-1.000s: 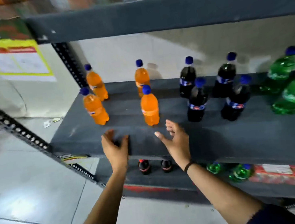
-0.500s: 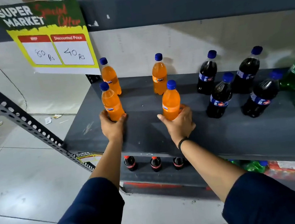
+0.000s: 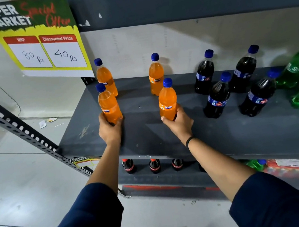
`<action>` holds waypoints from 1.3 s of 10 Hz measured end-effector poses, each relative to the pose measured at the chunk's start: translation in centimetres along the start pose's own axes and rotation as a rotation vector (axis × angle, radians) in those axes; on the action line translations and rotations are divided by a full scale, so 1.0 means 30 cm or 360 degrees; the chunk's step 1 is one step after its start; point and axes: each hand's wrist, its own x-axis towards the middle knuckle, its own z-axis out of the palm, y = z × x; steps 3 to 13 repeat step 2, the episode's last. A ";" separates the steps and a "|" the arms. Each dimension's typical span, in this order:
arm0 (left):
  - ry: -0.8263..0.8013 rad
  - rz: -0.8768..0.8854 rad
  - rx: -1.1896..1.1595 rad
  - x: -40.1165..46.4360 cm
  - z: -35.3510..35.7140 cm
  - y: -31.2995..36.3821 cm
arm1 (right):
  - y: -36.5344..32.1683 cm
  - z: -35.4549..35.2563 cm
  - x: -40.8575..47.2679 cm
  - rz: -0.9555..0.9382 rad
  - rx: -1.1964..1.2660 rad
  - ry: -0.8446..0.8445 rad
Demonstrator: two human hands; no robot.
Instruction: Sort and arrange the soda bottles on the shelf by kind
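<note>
Each hand wraps its fingers round a front orange Fanta bottle: left hand (image 3: 111,130) on one (image 3: 109,107), right hand (image 3: 179,122) on another (image 3: 167,102). Both bottles are blue-capped, upright on the grey shelf (image 3: 214,133). At three o'clock stand dark cola bottles (image 3: 217,98).

Both arms reached forward and up, dark blue sleeves pushed back from the forearms. The left hand (image 3: 111,131) curled its fingers (image 3: 120,119) around something low — the right hand (image 3: 179,121) did likewise, a black band on its wrist.
</note>
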 end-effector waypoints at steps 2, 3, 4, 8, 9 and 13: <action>0.0083 -0.0024 -0.0061 -0.069 -0.020 -0.012 | 0.029 -0.037 -0.044 -0.0109 0.0057 -0.0143; 0.0083 -0.0024 -0.0061 -0.069 -0.020 -0.012 | 0.029 -0.037 -0.044 -0.0109 0.0057 -0.0143; 0.0083 -0.0024 -0.0061 -0.069 -0.020 -0.012 | 0.029 -0.037 -0.044 -0.0109 0.0057 -0.0143; 0.0083 -0.0024 -0.0061 -0.069 -0.020 -0.012 | 0.029 -0.037 -0.044 -0.0109 0.0057 -0.0143; 0.0083 -0.0024 -0.0061 -0.069 -0.020 -0.012 | 0.029 -0.037 -0.044 -0.0109 0.0057 -0.0143; 0.0083 -0.0024 -0.0061 -0.069 -0.020 -0.012 | 0.029 -0.037 -0.044 -0.0109 0.0057 -0.0143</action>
